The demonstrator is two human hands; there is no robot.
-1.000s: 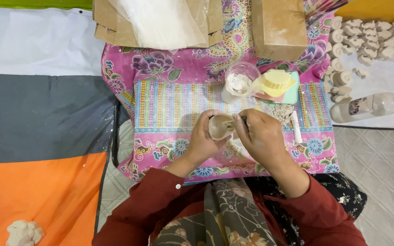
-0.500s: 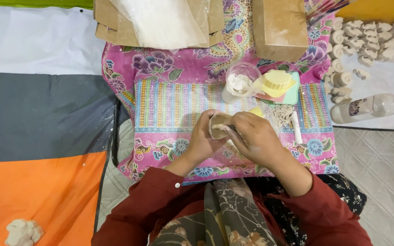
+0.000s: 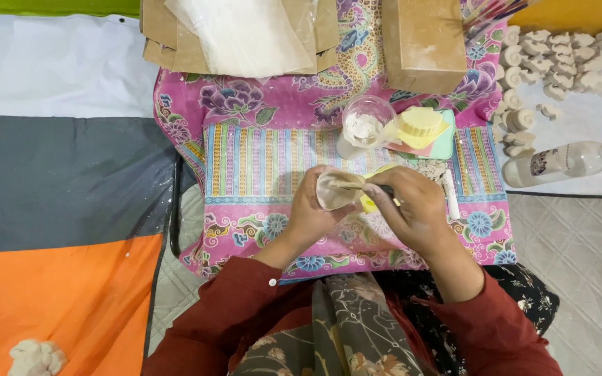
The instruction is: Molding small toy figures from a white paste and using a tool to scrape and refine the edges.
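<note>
Head view, looking straight down: the left hand (image 3: 309,217) cups a small pale clay piece (image 3: 336,189), its grip closed round the rim so the piece sits in the curl of the fingers, above the middle of a pink floral cloth (image 3: 245,111) with a striped band. The right hand (image 3: 412,209) meets it from the other side, fingers pinched onto the edge of the clay piece; a dark slim tool and something yellow (image 3: 368,204) show just under this hand, but whether the grip has hold of either I cannot tell. Just beyond the hands stand a clear plastic cup (image 3: 365,125) with white powder in it and, beside it, a yellow ridged mould (image 3: 421,122) on flat coloured sheets. A white stick (image 3: 450,195) lies just right of the right hand. Farther off sit a brown cardboard box (image 3: 423,42) and folded brown card with a clear plastic sheet (image 3: 245,31). To the right, on a white sheet, lie rows of small pale clay shapes (image 3: 559,56) and a clear plastic bottle (image 3: 559,163) on its side. A white lump (image 3: 35,356) rests on the orange mat at lower left.
</note>
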